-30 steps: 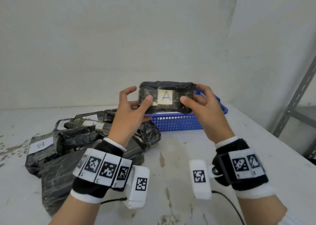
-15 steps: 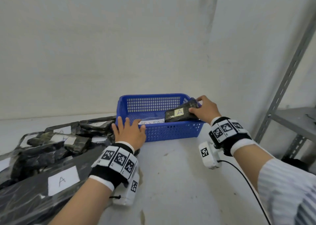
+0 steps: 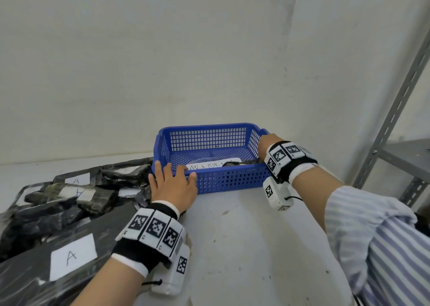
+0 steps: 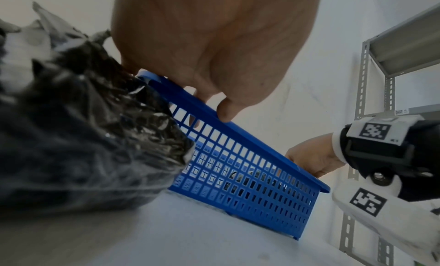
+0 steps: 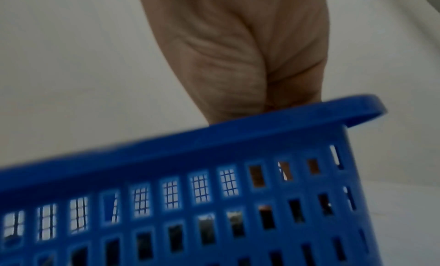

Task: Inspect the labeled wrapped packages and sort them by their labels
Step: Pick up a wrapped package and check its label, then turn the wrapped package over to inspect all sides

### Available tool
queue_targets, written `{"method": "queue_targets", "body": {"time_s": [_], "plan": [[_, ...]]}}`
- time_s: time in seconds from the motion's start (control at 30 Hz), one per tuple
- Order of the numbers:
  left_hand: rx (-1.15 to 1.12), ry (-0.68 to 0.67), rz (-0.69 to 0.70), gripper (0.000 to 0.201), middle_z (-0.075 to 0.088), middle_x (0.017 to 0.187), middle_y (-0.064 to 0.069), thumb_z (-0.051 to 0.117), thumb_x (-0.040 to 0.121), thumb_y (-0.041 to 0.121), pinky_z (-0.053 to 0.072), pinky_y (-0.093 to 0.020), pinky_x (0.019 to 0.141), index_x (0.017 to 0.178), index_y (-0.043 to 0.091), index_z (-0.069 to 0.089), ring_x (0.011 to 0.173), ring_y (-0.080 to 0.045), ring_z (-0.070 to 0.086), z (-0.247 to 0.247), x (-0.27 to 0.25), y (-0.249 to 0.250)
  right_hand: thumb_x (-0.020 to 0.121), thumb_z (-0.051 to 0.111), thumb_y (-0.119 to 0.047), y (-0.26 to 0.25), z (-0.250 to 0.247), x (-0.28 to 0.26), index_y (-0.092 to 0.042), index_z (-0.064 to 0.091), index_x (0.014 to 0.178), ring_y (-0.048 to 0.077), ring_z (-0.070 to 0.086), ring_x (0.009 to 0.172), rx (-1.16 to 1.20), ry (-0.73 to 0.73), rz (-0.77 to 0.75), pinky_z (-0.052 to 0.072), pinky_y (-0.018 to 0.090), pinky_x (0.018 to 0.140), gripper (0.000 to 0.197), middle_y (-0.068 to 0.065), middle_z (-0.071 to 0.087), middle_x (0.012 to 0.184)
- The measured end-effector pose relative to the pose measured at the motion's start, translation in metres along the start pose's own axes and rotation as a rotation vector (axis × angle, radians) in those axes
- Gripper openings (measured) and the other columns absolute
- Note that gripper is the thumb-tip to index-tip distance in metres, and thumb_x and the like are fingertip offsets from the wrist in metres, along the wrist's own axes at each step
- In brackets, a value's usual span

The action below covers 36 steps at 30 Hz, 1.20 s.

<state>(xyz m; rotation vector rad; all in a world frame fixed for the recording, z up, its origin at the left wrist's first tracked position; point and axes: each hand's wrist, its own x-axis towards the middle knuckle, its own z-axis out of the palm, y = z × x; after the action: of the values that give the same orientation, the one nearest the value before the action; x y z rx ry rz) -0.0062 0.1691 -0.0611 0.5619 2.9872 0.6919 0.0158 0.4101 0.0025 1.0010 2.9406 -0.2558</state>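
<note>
The package (image 3: 242,163) lies inside the blue basket (image 3: 207,138) at frame centre, beside a white label. My right hand (image 3: 264,143) reaches into the basket's right end; its grip is hidden. My left hand (image 3: 173,184) rests flat-fingered on the near rim. More packages (image 3: 69,196) are piled lower left on the surface (image 3: 244,247).

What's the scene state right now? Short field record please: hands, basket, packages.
left hand: rests on the near rim of the blue basket, fingers over the edge
right hand: reaches into the basket at its right end; fingers hidden
basket contents: one dark wrapped package low at the right, beside a white paper label
unsorted pile: black wrapped packages left of the basket, several labels reading A
surface: white table
</note>
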Motion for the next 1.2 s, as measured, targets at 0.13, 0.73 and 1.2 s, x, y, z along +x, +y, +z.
{"method": "queue_targets", "body": {"time_s": [0.13,0.73,1.2], "plan": [[-0.006,-0.003,-0.008,0.048,0.007,0.162,-0.01,0.027,0.103,0.043,-0.009,-0.047,0.119,0.146,0.023,0.03,0.149,-0.029,-0.016,0.001,-0.001,0.001,0.106,0.044,-0.014,-0.003,0.008,0.002,0.001,0.047,0.14,0.031,0.05,0.133,-0.109,0.003,-0.055,0.043,0.034,0.104,0.037,0.016,0.049,0.147],[-0.377,0.162,-0.18,0.018,0.054,0.09,-0.002,0.052,0.098,0.03,0.035,-0.028,0.076,0.09,0.014,0.057,0.088,-0.02,0.051,-0.123,-0.101,-0.095,0.096,0.059,-0.012,-0.074,0.061,-0.133,-0.008,0.071,0.089,0.015,0.063,0.06,0.732,0.008,-0.295,0.052,0.023,0.052,0.015,0.003,0.07,0.072],[-0.045,-0.082,-0.464,0.054,0.053,0.138,-0.018,0.032,0.103,0.04,0.046,-0.037,0.102,0.138,0.001,0.045,0.114,-0.029,0.06,-0.129,-0.17,-0.189,0.1,0.059,-0.035,-0.139,0.098,-0.205,-0.004,0.07,0.118,0.014,0.062,0.075,0.705,-0.267,-0.385,0.052,0.021,0.068,0.038,0.007,0.066,0.103]]}}
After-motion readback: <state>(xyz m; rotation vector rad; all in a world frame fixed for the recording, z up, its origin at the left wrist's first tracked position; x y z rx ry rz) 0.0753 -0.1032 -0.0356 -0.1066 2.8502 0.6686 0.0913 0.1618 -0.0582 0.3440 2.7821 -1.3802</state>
